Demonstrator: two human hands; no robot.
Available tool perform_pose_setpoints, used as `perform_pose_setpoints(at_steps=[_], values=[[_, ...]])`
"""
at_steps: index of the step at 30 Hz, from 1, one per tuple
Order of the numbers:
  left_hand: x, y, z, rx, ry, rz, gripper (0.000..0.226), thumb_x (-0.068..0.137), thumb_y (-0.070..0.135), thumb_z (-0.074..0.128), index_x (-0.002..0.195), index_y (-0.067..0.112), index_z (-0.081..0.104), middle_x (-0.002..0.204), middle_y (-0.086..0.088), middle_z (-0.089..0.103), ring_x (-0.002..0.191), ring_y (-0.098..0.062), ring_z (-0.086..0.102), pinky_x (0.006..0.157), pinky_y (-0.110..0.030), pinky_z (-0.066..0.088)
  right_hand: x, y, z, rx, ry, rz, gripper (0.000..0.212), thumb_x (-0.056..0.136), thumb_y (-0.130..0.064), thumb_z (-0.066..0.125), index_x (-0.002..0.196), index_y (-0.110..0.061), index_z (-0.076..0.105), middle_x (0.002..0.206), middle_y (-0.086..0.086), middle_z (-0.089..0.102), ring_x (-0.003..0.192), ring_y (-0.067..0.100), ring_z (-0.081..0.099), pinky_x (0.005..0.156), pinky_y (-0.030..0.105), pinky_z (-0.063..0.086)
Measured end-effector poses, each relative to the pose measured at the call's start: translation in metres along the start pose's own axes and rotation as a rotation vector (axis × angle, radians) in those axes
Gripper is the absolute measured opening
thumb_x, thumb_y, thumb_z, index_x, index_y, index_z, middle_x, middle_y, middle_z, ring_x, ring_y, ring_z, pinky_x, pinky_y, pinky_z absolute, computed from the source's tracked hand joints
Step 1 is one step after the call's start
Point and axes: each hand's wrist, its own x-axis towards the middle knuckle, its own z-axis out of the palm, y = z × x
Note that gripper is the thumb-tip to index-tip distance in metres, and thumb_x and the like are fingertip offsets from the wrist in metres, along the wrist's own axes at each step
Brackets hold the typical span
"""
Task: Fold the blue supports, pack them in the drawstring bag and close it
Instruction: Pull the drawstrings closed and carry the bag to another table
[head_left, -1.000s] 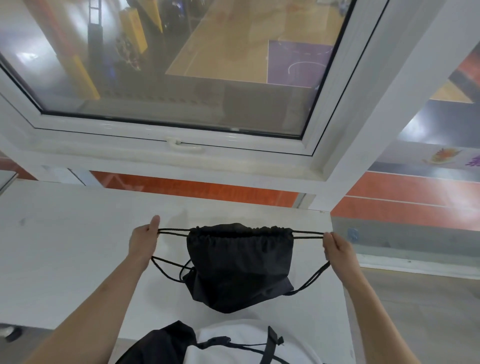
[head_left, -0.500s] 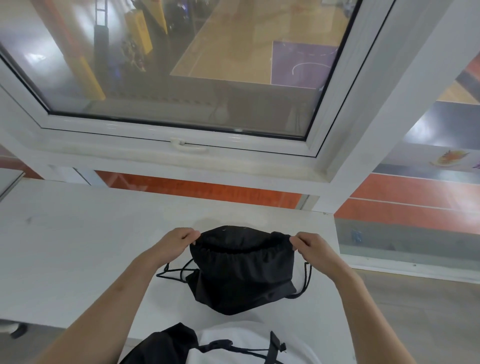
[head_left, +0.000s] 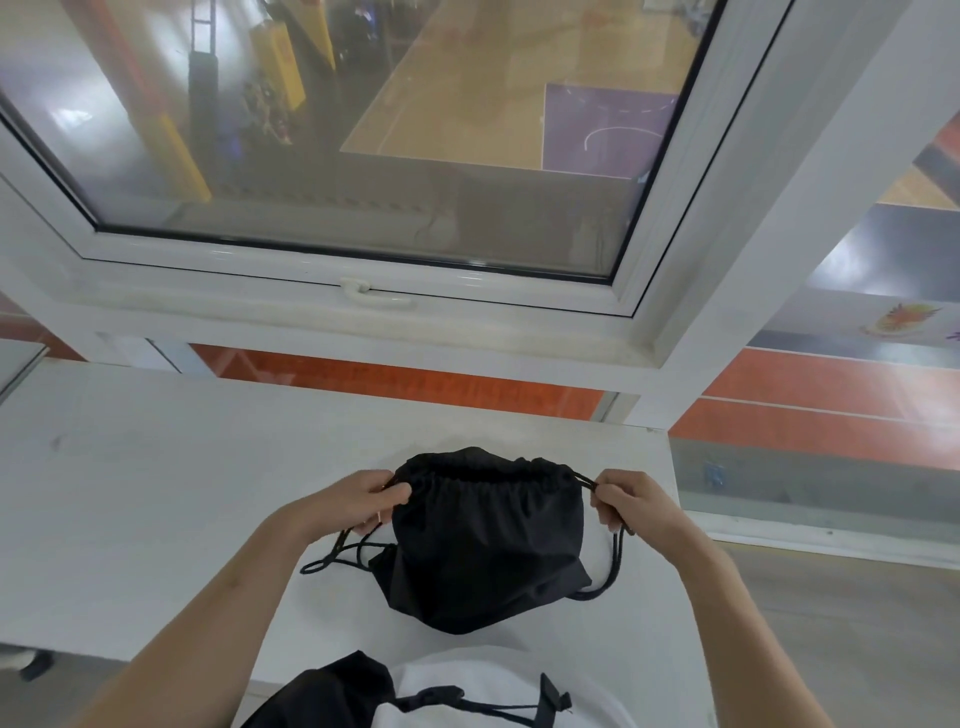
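Black fabric of the drawstring bag (head_left: 483, 540) is gathered at its mouth, and the bag is rested on the white table (head_left: 156, 493) near its right end, below the window (head_left: 363, 130). Its left corner is pinched by the left hand (head_left: 358, 501); the cords (head_left: 615, 558) at the right corner are gripped by the right hand (head_left: 631, 501). More cord is looped on the table at the left.

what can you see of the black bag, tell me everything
The bag is a black drawstring sack of thin, slightly shiny fabric. It lies on the white table, mouth toward the window, and looks bulged, as if filled. Its gathered top is puckered but still partly open. Black cords loop loosely out on both sides. The left hand pinches the left corner of the mouth; the right hand grips the cords at the right corner.
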Motion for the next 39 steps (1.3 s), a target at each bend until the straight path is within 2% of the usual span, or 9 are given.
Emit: perform_pose_setpoints(at_steps=[4, 8, 15, 20, 23, 27, 31, 35, 39], values=[[0.005, 0.009, 0.015, 0.033, 0.014, 0.025, 0.041, 0.104, 0.049, 0.05, 0.084, 0.014, 0.059, 0.073, 0.002, 0.043, 0.063, -0.013, 0.036, 0.062, -0.027, 0.032, 0.002, -0.018, 0.017, -0.11, -0.081, -0.009, 0.034, 0.096, -0.035, 0.059, 0.08, -0.006, 0.057, 0.066, 0.0, 0.066, 0.057, 0.009, 0.054, 0.055, 0.015, 0.04], [0.009, 0.005, 0.014, -0.264, 0.216, 0.035, 0.055, 0.104, 0.065, 0.037, 0.067, 0.024, 0.029, 0.067, 0.005, 0.023, 0.061, -0.016, 0.02, 0.061, -0.032, 0.023, 0.005, -0.021, 0.029, -0.054, 0.034, -0.042, 0.051, 0.099, -0.052, 0.055, 0.07, -0.016, 0.034, 0.066, 0.001, 0.032, 0.06, 0.017, 0.029, 0.055, 0.03, 0.026], [0.017, -0.003, 0.009, -0.612, 0.431, 0.038, 0.049, 0.105, 0.046, 0.052, 0.069, 0.022, 0.029, 0.064, 0.004, 0.022, 0.061, -0.016, 0.02, 0.065, -0.035, 0.026, 0.006, -0.016, 0.031, 0.12, 0.372, -0.119, 0.05, 0.103, -0.028, 0.057, 0.069, -0.01, 0.024, 0.065, 0.001, 0.021, 0.06, 0.014, 0.021, 0.057, 0.033, 0.019], [0.013, -0.01, -0.023, -0.971, 0.729, -0.005, 0.04, 0.102, 0.026, 0.058, 0.068, 0.021, 0.038, 0.054, 0.005, 0.029, 0.054, -0.014, 0.025, 0.058, -0.031, 0.027, 0.006, -0.001, 0.009, 0.183, 0.61, -0.079, 0.052, 0.105, -0.033, 0.054, 0.067, -0.012, 0.025, 0.059, -0.003, 0.02, 0.058, 0.016, 0.021, 0.058, 0.034, 0.02], [0.013, -0.014, -0.029, -1.086, 0.827, -0.02, 0.036, 0.099, 0.019, 0.057, 0.067, 0.021, 0.038, 0.052, 0.005, 0.029, 0.053, -0.014, 0.023, 0.055, -0.031, 0.025, 0.006, 0.002, 0.007, 0.209, 0.659, -0.065, 0.052, 0.106, -0.033, 0.053, 0.065, -0.015, 0.027, 0.059, -0.003, 0.02, 0.059, 0.017, 0.021, 0.057, 0.033, 0.019], [0.011, -0.014, -0.034, -1.018, 0.629, 0.005, 0.041, 0.102, 0.021, 0.053, 0.069, 0.026, 0.03, 0.055, 0.007, 0.02, 0.051, -0.012, 0.015, 0.056, -0.034, 0.016, 0.007, 0.004, 0.006, 0.188, 0.567, -0.037, 0.049, 0.099, -0.025, 0.056, 0.064, -0.012, 0.024, 0.059, 0.001, 0.021, 0.059, 0.019, 0.023, 0.058, 0.037, 0.02], [0.005, -0.028, -0.029, -0.671, 0.512, -0.039, 0.043, 0.1, 0.025, 0.056, 0.067, 0.026, 0.028, 0.06, 0.005, 0.021, 0.055, -0.015, 0.015, 0.057, -0.034, 0.017, 0.008, 0.002, 0.004, 0.036, 0.499, -0.031, 0.041, 0.096, -0.028, 0.056, 0.066, -0.001, 0.044, 0.057, 0.012, 0.043, 0.055, 0.019, 0.033, 0.056, 0.032, 0.029], [-0.001, -0.039, -0.013, -0.387, 0.332, -0.072, 0.043, 0.102, 0.032, 0.055, 0.069, 0.025, 0.029, 0.063, 0.004, 0.024, 0.056, -0.015, 0.02, 0.058, -0.032, 0.023, 0.014, -0.013, 0.017, -0.07, 0.493, -0.072, 0.035, 0.097, -0.028, 0.057, 0.069, -0.008, 0.055, 0.063, 0.012, 0.054, 0.055, 0.018, 0.04, 0.056, 0.032, 0.038], [-0.01, -0.041, -0.004, -0.188, 0.207, -0.059, 0.044, 0.102, 0.044, 0.053, 0.073, 0.023, 0.026, 0.066, 0.005, 0.023, 0.06, -0.016, 0.021, 0.063, -0.033, 0.026, 0.022, -0.042, 0.042, -0.105, 0.453, -0.244, 0.02, 0.098, -0.019, 0.059, 0.079, -0.014, 0.065, 0.08, 0.0, 0.067, 0.079, 0.015, 0.061, 0.072, 0.025, 0.047]])
